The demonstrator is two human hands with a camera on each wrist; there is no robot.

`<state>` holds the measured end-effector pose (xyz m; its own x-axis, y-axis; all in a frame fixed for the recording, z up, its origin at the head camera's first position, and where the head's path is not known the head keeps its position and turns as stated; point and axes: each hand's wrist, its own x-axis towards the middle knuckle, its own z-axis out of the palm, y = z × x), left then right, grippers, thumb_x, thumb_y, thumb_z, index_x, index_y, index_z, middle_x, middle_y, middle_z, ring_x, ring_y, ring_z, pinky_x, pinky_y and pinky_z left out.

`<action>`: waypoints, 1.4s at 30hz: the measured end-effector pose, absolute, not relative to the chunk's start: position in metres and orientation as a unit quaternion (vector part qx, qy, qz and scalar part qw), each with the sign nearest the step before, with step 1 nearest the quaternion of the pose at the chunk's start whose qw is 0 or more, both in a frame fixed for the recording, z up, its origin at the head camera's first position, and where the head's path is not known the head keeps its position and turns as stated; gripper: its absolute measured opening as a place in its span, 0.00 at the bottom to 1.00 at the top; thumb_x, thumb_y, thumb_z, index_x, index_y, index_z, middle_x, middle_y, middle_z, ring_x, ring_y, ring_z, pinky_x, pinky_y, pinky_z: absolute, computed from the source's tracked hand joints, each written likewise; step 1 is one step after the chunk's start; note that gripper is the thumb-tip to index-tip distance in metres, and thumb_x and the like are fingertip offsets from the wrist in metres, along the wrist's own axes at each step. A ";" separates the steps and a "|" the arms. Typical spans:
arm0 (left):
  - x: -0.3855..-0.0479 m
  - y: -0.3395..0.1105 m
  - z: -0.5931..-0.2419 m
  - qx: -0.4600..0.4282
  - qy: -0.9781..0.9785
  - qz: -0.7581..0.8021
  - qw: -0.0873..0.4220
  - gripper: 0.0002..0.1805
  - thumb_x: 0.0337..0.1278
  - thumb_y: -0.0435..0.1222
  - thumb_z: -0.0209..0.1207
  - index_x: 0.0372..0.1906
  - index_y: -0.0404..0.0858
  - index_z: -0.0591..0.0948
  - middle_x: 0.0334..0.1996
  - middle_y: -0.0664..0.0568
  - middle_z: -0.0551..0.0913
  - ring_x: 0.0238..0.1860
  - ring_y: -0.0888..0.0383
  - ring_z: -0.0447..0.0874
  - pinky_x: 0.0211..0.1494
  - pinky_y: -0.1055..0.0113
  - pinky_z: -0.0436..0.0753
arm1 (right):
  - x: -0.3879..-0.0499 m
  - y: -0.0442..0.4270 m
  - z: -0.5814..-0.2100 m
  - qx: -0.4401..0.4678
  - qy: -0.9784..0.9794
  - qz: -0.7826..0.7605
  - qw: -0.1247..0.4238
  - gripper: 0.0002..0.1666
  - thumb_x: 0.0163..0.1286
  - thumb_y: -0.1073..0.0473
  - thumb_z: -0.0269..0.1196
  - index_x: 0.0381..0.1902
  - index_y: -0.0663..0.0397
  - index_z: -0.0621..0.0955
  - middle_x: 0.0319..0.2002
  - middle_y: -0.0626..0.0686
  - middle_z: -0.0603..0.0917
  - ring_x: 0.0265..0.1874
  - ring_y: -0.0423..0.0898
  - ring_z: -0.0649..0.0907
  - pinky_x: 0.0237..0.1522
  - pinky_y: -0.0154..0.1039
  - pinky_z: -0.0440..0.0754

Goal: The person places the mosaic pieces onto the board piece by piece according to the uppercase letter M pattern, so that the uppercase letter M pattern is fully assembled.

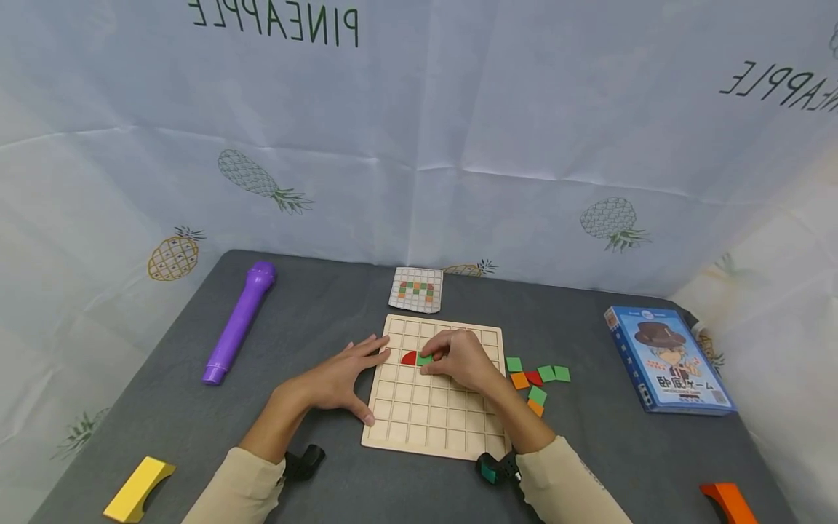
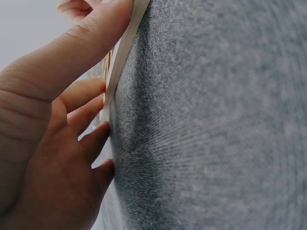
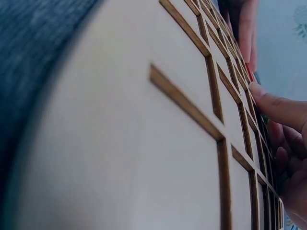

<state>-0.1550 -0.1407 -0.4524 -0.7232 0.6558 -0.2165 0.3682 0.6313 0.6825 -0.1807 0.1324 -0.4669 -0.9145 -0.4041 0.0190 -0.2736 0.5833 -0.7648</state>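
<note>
A light wooden grid board lies on the dark table. On it a red quarter-round tile sits in a cell of an upper row. Just right of that tile, my right hand pinches a green square tile at the board's surface. My left hand is spread along the board's left side, thumb and fingertips touching the edge. In the left wrist view, the thumb presses against the board's rim. The right wrist view shows the right thumb low over the grid; the green tile is mostly hidden there.
Loose green, orange and red tiles lie right of the board. Behind it is a pattern card. A purple microphone-shaped stick, a yellow arch block, a blue game box and an orange arch block lie farther out.
</note>
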 end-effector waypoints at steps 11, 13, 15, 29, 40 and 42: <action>-0.156 -0.140 -0.452 0.296 0.872 0.314 0.229 0.64 0.35 0.49 0.82 0.79 0.34 0.60 0.84 0.44 0.48 0.85 0.38 0.39 0.83 0.33 0.44 | -0.183 0.134 -0.468 -0.198 0.888 -0.407 0.080 0.11 0.53 0.61 0.80 0.35 0.50 0.91 0.36 0.50 0.90 0.28 0.36 0.80 0.31 0.28 0.80; -0.156 -0.140 -0.452 0.296 0.872 0.315 0.230 0.64 0.35 0.49 0.82 0.79 0.34 0.60 0.84 0.44 0.48 0.85 0.39 0.39 0.83 0.33 0.43 | -0.183 0.134 -0.468 -0.199 0.887 -0.408 0.083 0.11 0.53 0.61 0.80 0.36 0.50 0.91 0.36 0.50 0.90 0.28 0.36 0.80 0.31 0.29 0.80; -0.156 -0.140 -0.452 0.296 0.872 0.314 0.230 0.64 0.34 0.49 0.82 0.79 0.34 0.60 0.84 0.44 0.48 0.85 0.38 0.39 0.83 0.33 0.43 | -0.183 0.134 -0.468 -0.202 0.885 -0.411 0.086 0.11 0.53 0.61 0.79 0.36 0.50 0.91 0.37 0.50 0.91 0.28 0.35 0.80 0.31 0.29 0.81; -0.156 -0.141 -0.452 0.297 0.872 0.312 0.231 0.65 0.35 0.49 0.82 0.79 0.33 0.60 0.84 0.43 0.48 0.85 0.38 0.39 0.83 0.32 0.44 | -0.183 0.136 -0.464 -0.218 0.879 -0.414 0.095 0.10 0.55 0.61 0.78 0.37 0.50 0.91 0.40 0.51 0.91 0.32 0.35 0.82 0.34 0.28 0.82; -0.156 -0.141 -0.453 0.299 0.872 0.311 0.231 0.65 0.35 0.49 0.82 0.79 0.33 0.59 0.84 0.42 0.48 0.84 0.36 0.39 0.82 0.32 0.43 | -0.185 0.137 -0.466 -0.225 0.873 -0.420 0.105 0.09 0.56 0.62 0.77 0.37 0.51 0.91 0.42 0.51 0.91 0.32 0.35 0.83 0.35 0.28 0.83; -0.157 -0.141 -0.453 0.301 0.872 0.310 0.229 0.65 0.35 0.49 0.82 0.79 0.33 0.59 0.84 0.42 0.48 0.84 0.36 0.39 0.82 0.32 0.44 | -0.185 0.138 -0.466 -0.225 0.873 -0.420 0.104 0.09 0.57 0.62 0.77 0.37 0.51 0.91 0.42 0.52 0.90 0.32 0.35 0.83 0.35 0.28 0.83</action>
<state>-0.1568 -0.1407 -0.4532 -0.7145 0.6664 -0.2131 0.3821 0.6268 0.6790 -0.1847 0.1378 -0.4660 -0.8772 -0.4800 0.0076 -0.3059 0.5466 -0.7795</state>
